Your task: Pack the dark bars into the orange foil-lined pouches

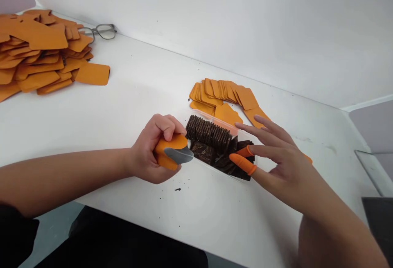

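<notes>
My left hand (156,149) is wrapped round an orange pouch (167,159), whose mouth gapes to show a silvery inside and faces right. Just right of it stands a clear plastic container (215,173) with a row of thin dark brown pieces (208,132) on edge and loose, flat dark pieces (225,162) beside them. Over the container's right end is my right hand (270,153), with orange covers on thumb and index finger. Those two fingertips are close together at the loose pieces; whether they pinch one is hidden. The other fingers are spread.
A large heap of orange pouches (39,55) lies at the far left, with glasses (105,32) behind it. More orange pouches (221,92) are fanned out behind the container. Dark crumbs (178,189) dot the white table (129,219). A white wall (215,22) rises behind.
</notes>
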Available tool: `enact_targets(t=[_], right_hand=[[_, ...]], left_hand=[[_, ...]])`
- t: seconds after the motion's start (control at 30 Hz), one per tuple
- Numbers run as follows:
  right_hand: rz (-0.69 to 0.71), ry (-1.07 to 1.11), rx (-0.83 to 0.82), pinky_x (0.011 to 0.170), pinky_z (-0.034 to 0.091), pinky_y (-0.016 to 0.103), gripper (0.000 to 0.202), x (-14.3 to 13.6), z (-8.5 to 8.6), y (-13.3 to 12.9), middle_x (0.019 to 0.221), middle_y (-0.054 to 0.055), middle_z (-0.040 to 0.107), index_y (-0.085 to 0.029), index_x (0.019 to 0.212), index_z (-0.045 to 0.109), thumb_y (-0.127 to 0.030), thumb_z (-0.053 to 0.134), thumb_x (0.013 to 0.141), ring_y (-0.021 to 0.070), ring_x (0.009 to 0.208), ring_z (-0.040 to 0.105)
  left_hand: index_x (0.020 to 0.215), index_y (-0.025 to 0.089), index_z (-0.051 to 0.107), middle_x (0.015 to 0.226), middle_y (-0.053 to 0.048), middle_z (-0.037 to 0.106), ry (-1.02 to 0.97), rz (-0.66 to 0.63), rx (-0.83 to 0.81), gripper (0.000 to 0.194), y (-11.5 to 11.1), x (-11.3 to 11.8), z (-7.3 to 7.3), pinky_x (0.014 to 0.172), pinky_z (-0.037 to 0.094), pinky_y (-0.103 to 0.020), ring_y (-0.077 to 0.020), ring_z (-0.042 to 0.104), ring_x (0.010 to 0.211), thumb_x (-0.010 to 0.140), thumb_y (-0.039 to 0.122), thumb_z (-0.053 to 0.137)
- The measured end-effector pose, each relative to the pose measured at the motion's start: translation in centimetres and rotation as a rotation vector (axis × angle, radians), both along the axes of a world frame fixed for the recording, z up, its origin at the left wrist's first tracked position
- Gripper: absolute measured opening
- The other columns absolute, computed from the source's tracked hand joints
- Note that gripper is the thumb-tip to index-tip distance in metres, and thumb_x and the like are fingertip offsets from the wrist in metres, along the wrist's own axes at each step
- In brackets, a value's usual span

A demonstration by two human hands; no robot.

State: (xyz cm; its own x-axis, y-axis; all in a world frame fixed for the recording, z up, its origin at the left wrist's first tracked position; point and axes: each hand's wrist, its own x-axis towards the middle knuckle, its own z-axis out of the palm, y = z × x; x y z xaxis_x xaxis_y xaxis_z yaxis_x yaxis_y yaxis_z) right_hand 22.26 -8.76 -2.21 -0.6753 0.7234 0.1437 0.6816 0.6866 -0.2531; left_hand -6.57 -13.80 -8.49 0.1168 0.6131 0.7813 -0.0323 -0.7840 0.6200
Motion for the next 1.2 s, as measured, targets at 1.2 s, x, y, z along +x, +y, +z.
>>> enact_targets(t=[1.2], right_hand=[[0.259, -0.075, 0.341, 0.097, 0.058, 0.065, 0.024, -0.3, -0.1, -0.2, 0.16, 0.003, 0.047, -0.027, 0.11, 0.072, -0.031, 0.049, 0.104, 0.0409, 0.153, 0.037]], left_hand=[[0.104, 0.023, 0.036, 0.091, 0.003, 0.048, -0.081, -0.042, -0.093, 0.055, -0.2, 0.5, -0.4, 0.055, 0.043, -0.012, -0.0036, 0.049, 0.07, 0.067, -0.004, 0.067]])
